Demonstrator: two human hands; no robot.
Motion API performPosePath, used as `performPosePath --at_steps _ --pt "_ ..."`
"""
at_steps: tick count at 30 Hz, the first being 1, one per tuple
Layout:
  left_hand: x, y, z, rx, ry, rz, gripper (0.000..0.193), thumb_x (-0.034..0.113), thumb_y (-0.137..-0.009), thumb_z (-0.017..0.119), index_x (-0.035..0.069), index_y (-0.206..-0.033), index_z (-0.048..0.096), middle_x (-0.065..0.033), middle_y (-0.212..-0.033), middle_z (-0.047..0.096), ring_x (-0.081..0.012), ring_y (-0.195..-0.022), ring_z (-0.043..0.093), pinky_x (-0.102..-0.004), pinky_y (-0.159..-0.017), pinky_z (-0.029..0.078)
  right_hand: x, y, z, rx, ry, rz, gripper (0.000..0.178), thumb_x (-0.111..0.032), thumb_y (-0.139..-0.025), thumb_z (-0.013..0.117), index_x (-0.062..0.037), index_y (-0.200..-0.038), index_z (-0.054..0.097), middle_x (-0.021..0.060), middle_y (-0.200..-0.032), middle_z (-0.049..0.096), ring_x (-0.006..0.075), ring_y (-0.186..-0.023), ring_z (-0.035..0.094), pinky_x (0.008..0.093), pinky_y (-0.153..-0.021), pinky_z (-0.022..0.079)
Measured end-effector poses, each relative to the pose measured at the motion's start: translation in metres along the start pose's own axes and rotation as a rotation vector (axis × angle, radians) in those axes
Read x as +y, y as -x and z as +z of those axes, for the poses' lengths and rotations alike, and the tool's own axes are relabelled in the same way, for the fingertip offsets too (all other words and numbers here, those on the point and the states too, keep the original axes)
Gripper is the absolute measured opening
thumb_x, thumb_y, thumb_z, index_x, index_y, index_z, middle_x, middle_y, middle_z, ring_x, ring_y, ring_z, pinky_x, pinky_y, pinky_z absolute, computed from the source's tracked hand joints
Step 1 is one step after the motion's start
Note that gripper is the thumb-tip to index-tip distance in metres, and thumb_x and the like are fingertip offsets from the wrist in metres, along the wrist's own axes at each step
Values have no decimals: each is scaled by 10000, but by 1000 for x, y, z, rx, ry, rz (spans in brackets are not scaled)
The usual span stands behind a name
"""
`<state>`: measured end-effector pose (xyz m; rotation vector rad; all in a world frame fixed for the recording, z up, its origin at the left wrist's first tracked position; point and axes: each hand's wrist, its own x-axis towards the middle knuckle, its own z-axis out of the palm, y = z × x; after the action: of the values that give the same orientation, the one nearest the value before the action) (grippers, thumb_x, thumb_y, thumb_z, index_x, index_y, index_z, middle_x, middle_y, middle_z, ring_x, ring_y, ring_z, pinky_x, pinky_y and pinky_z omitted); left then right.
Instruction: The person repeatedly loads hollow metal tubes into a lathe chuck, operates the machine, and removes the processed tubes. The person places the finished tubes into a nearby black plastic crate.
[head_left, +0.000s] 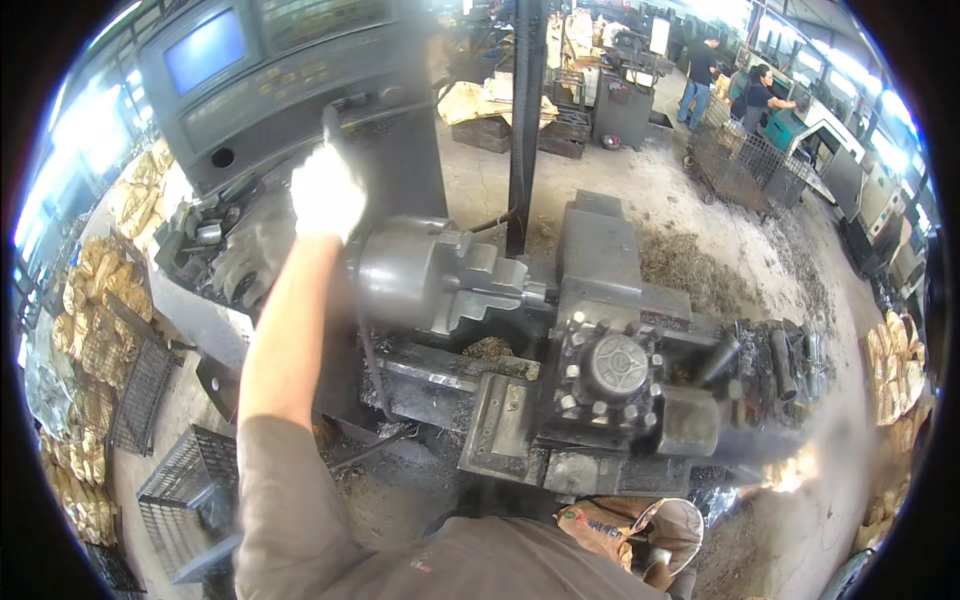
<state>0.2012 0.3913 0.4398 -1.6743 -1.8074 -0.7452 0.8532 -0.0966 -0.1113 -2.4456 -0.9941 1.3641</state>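
My left hand (328, 192), in a white glove, reaches up in front of the lathe's dark control panel (285, 110). One finger stretches toward a small dark handle (350, 101) on the panel; whether it touches is unclear. Glare washes out the other fingers, and nothing shows in the hand. To the right of my forearm is the lathe chuck (405, 270), a large metal cylinder with stepped jaws (488, 280). Its jaws face the tool turret (613, 368), a block ringed with bolts. My right hand is out of view.
A lit screen (205, 50) tops the panel. Black crates (195, 490) and stacked tan sacks (95, 290) stand left. A dark post (527, 120) rises behind the lathe. Metal chips (690, 265) litter the floor. Two people (700, 80) are far off at right, near a wire cart (735, 160).
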Motion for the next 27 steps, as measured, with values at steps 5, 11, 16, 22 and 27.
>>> performPosePath --at_steps 5,11,16,22,27 --pt "-22 -41 8 -298 -292 -179 827 296 -991 521 70 -1701 163 -233 -1133 757 -401 -1021 755 -494 -921 578 -10 20 56 -470 -141 101 279 -251 -988 555 -60 -1153 674 175 -1129 740 330 -978 732 498 -834 578" --pt "54 105 -29 -140 220 29 522 294 -903 709 92 -1361 562 -234 -1012 724 -422 -871 728 -520 -809 593 50 -24 27 -730 -394 128 256 -261 -987 505 -115 -1073 697 156 -1122 729 341 -985 738 533 -778 601" --pt "14 402 -54 -896 364 -216 351 353 -881 716 71 -1090 717 -199 -984 760 -420 -912 736 -518 -828 594 -80 -53 43 -589 -61 277 312 -310 -992 484 -116 -1139 679 142 -1245 681 380 -1137 665 542 -901 562" --pt "-80 863 -192 -1215 46 -1598 447 331 -843 651 80 -1191 781 -218 -1245 743 -390 -1192 705 -459 -1003 561 -185 -58 130 -654 505 -143 343 -298 -1021 474 -124 -1184 720 127 -1177 728 357 -1058 692 512 -896 567" --pt "-30 1066 -404 -669 -304 -2425 388 281 -909 628 52 -1176 792 -199 -1234 761 -336 -1172 733 -440 -958 578 -234 -93 248 -699 1023 -787 372 -289 -1045 467 -132 -1222 753 115 -1121 766 338 -993 715 487 -893 571"
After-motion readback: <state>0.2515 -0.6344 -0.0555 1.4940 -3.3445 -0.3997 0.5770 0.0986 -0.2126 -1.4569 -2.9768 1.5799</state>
